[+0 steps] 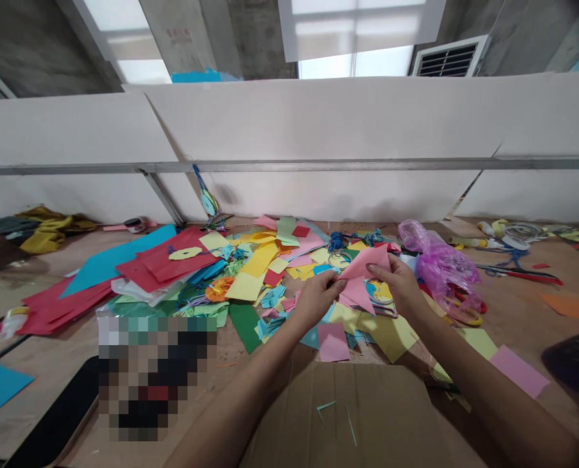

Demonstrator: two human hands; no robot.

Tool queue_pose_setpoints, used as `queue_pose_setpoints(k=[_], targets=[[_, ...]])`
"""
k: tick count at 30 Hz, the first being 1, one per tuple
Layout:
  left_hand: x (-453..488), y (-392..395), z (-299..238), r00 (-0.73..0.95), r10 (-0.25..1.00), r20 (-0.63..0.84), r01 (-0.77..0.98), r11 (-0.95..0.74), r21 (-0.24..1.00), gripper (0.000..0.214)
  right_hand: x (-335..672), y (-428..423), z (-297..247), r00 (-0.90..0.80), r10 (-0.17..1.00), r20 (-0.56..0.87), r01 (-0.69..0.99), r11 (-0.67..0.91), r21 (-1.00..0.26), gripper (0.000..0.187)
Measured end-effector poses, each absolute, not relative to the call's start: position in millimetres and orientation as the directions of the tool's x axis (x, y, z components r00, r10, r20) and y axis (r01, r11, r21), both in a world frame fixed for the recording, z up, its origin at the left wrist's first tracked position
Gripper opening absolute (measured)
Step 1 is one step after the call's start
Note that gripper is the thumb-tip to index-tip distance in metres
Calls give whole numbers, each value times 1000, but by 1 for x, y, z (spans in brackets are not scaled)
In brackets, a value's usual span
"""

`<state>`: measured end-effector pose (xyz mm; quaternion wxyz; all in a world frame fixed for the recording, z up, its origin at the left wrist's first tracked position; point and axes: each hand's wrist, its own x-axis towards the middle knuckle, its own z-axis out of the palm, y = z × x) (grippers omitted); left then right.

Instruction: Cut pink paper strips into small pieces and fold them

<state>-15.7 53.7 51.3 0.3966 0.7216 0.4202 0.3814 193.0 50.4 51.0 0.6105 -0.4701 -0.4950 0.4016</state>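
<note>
Between my two hands is a piece of pink paper (366, 260), raised over the heap of coloured scraps. My left hand (317, 296) pinches its lower left corner between thumb and fingers. On the right edge, my right hand (397, 279) grips the same sheet, thumb in front. Beneath them lie a yellow sheet (391, 337), a pink square (333, 342) and many small cut pieces. A brown cardboard sheet (348, 422) lies closest to me, with a few thin blue paper slivers (351, 426) on it.
Red sheets (167, 260) and a blue sheet (118, 260) lie to the left, with a phone (58, 409) nearer me. At right are a purple plastic bag (443, 266), red-handled scissors (528, 273) and an orange sheet (570, 305). A white panel wall (319, 123) stands behind.
</note>
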Motion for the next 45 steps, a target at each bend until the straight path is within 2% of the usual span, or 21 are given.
queue_pose_setpoints(k=[2,4,5,6,8,11,13,16,20,23,27,30,32,35,37,40,42,45], targets=[[-18,52,57,356,908,220,386,-358,850,35,200,49,60,216,882,419,216,376,-901,55],[-19,49,63,368,906,209,474,-376,796,34,204,43,71,146,750,645,532,490,-690,64],[-19,48,66,376,905,200,515,-383,766,33,205,40,76,43,697,716,653,523,-548,61],[-19,46,69,386,902,194,552,-394,735,33,204,36,81,-77,662,745,727,549,-412,53],[-18,42,73,411,891,191,610,-425,668,33,198,30,85,-297,624,723,765,609,-212,33],[-17,39,75,455,869,194,674,-478,563,31,187,25,82,-462,613,641,732,672,-116,14],[-17,38,76,494,851,177,691,-508,515,30,183,25,77,-495,631,597,717,685,-128,10],[-17,39,77,566,816,119,666,-538,516,28,188,31,73,-514,667,540,705,686,-177,18],[-20,42,77,583,806,102,632,-529,567,27,205,41,76,-517,712,476,677,680,-283,25],[-24,44,77,552,827,112,577,-475,664,27,216,47,80,-454,754,474,665,641,-383,30],[-28,49,74,517,854,50,490,-343,801,30,222,47,84,-296,810,506,673,553,-491,30],[-27,56,67,463,886,12,393,-218,893,32,224,46,84,-83,818,569,655,475,-587,24],[-26,60,62,366,930,28,285,-141,948,35,225,47,82,80,818,569,567,432,-701,22],[-21,63,57,201,970,134,136,-163,977,39,220,48,78,227,860,457,351,365,-862,35],[-17,63,54,135,972,193,76,-204,976,40,210,47,74,191,921,338,222,295,-929,41],[-10,59,47,111,971,213,26,-217,976,41,192,43,69,17,984,177,119,174,-978,46],[-5,55,44,129,970,208,-7,-209,978,40,181,39,65,-34,990,135,106,138,-985,46],[0,49,42,162,962,219,-29,-218,976,40,174,36,60,-26,993,113,67,114,-991,45]])
